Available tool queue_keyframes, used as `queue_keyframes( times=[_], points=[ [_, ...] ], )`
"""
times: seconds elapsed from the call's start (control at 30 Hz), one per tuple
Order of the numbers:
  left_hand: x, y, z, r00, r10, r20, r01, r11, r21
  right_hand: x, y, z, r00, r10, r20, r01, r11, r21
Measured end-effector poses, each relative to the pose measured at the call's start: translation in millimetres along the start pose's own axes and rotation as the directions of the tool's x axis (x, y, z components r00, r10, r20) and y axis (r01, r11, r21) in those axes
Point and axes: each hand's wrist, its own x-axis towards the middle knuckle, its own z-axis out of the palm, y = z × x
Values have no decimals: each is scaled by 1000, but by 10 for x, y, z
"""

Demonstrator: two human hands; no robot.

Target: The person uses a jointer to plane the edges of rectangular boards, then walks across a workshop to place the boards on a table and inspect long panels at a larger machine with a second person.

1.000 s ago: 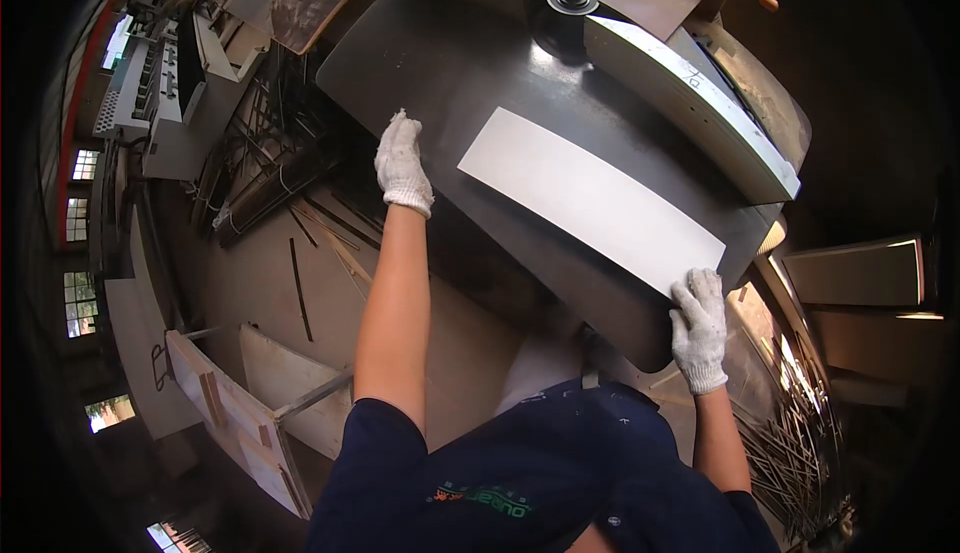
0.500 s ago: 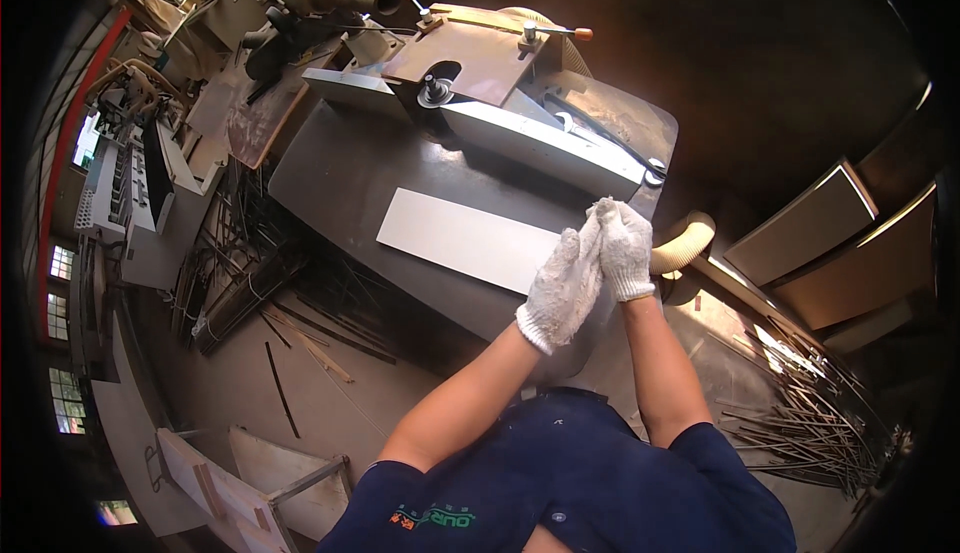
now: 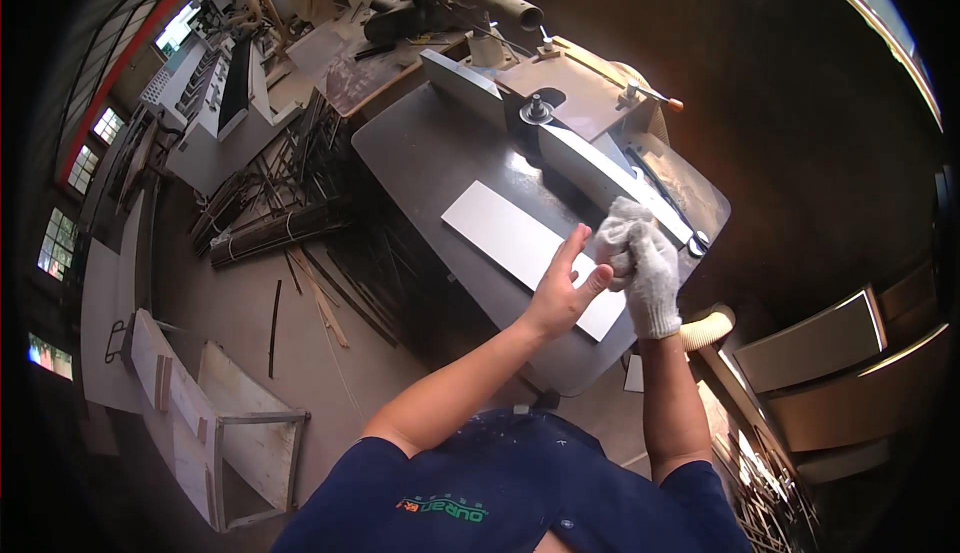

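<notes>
My left hand (image 3: 562,295) is bare, its fingers stretched out and apart, with nothing in it. Beside it, my right hand (image 3: 655,283) wears a white knitted work glove and is closed around a second, crumpled white glove (image 3: 622,221). Both hands are above the right end of a long white board (image 3: 505,236), which lies flat on the dark metal machine table (image 3: 412,148). Behind the board runs a pale straight fence (image 3: 592,168), with a round metal spindle (image 3: 536,111) in the gap between its two parts.
A wrench-like tool (image 3: 665,185) lies behind the fence. At right are a ribbed hose (image 3: 708,327) and leaning panels (image 3: 815,345). Bundled dark strips (image 3: 280,231) lie on the floor at left, and a board stand (image 3: 255,433) is at lower left.
The glove has come off my left hand and is now in my right. My left hand's fingers have spread. The view has turned, shifting the machine rightward in the picture.
</notes>
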Motion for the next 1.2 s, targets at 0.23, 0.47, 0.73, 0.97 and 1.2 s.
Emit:
queue_keyframes(
  times=[0.23,0.47,0.73,0.97,1.2],
  points=[
    [96,-189,-1234,707,128,-696,60,969,240,-309,906,1568,943,72,325,-58,997,-52],
    [-664,-662,-3333,353,234,-906,397,839,371,-835,1544,2524,379,114,919,73,-993,93],
    [-2313,-1469,-5358,211,182,-960,727,627,279,-1508,2563,3074,64,557,828,-953,-211,216],
    [-2491,-1043,-6525,79,-134,-988,358,929,-97,-1036,2802,3716,286,898,335,-912,362,-191],
    [-1141,-1163,-5108,700,-585,-410,36,603,-797,112,3445,5005,785,597,163,-574,801,-168]
  ],
)
